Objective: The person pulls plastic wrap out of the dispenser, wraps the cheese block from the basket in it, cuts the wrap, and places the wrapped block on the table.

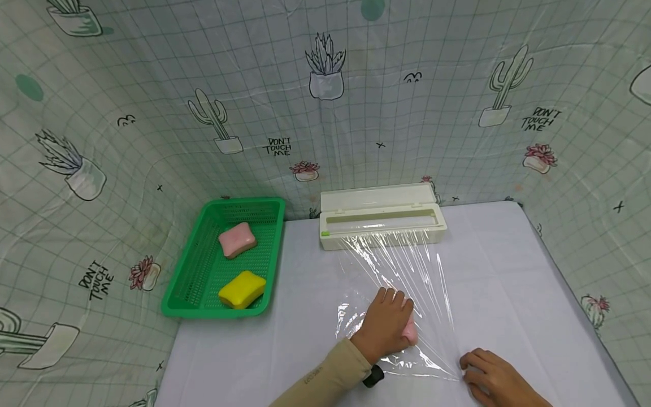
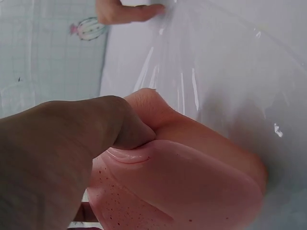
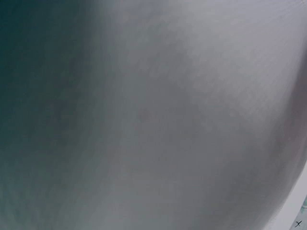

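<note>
My left hand [image 1: 386, 322] grips a pink bar of soap [image 1: 411, 331] over a sheet of clear plastic wrap [image 1: 432, 299]. Close up in the left wrist view, the thumb presses on the smooth, speckled soap [image 2: 192, 177]. The wrap runs out from a white dispenser box [image 1: 383, 238] with its lid raised. At the wrap's near right corner, my right hand [image 1: 493, 376] pinches the film, which is drawn taut towards its fingertips. The right wrist view holds only a blurred grey surface.
On the left stands a green plastic basket [image 1: 173, 305] with another pink soap [image 1: 237, 239] and a yellow soap [image 1: 243, 289] inside. A white cloth [image 1: 244, 362] covers the table. Patterned curtains [image 1: 356, 124] enclose its back and sides.
</note>
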The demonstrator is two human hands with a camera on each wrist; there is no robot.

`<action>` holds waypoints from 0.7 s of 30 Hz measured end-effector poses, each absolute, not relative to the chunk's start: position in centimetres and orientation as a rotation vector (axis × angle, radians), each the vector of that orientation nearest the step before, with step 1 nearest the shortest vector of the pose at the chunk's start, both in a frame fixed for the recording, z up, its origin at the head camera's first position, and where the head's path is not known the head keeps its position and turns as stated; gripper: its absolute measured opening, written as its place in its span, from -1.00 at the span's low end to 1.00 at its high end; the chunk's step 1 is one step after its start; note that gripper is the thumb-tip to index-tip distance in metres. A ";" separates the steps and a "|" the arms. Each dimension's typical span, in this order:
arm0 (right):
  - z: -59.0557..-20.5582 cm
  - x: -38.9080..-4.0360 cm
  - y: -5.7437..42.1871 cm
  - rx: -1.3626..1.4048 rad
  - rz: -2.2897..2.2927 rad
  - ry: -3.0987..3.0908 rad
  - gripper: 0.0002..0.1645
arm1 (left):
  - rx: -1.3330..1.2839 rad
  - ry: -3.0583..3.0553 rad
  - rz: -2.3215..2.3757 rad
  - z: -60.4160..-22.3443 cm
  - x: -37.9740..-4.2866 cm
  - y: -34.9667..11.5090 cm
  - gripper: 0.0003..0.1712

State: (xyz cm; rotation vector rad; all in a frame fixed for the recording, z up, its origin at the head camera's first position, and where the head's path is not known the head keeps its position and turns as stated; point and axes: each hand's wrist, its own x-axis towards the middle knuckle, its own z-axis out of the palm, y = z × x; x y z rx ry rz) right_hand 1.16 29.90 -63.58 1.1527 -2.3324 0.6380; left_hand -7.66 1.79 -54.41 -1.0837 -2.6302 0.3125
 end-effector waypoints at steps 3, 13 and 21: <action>-63.7 1.2 29.9 1.150 0.640 -2.329 -0.38 | -1.089 -2.604 0.338 -54.7 -7.3 2.1 -0.32; -63.6 1.3 30.0 1.139 0.625 -2.360 -0.35 | -1.082 -2.680 0.450 -54.8 -6.6 3.0 -0.19; -63.6 1.4 30.3 1.134 0.620 -2.425 -0.39 | -1.099 -2.738 0.509 -55.7 -5.9 2.5 -0.08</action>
